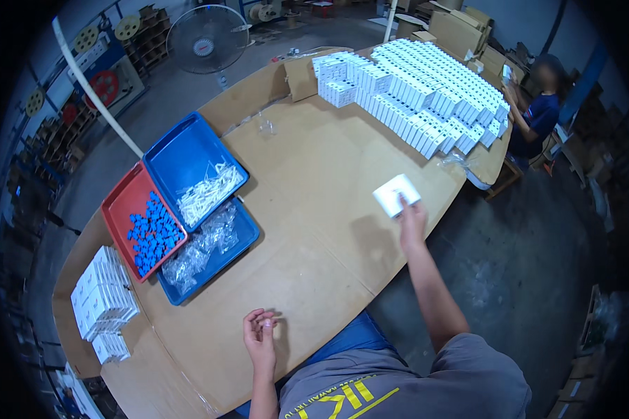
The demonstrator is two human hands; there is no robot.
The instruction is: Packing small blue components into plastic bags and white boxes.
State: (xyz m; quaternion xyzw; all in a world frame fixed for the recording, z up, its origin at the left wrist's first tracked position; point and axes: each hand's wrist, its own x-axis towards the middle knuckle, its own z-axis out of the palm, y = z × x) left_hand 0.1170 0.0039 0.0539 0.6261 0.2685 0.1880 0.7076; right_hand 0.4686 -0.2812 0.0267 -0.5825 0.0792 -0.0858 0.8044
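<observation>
The right hand (412, 218) is clamped on a flat white square piece (391, 195) — thumb on its upper face — and holds it above the right part of the desk (307, 202), near the edge. The left hand (261, 332) hovers over the near side of the desk, its fingers loosely bent and a little apart.

On the far right of the desk, a big block of white boxes (405, 98) stands in close rows, stepped in height. To the left are three trays: a blue tray (178, 150) with slim white parts (208, 192) heaped at its near end, a red tray (124, 199) scattered with small blue parts (150, 234), and a second blue tray (250, 225) partly under both, holding clear plastic bags (199, 251). White flat pieces (105, 297) are stacked at the far left edge. Beyond the desk stand a fan (204, 46) and, at far right, another person (544, 115).
</observation>
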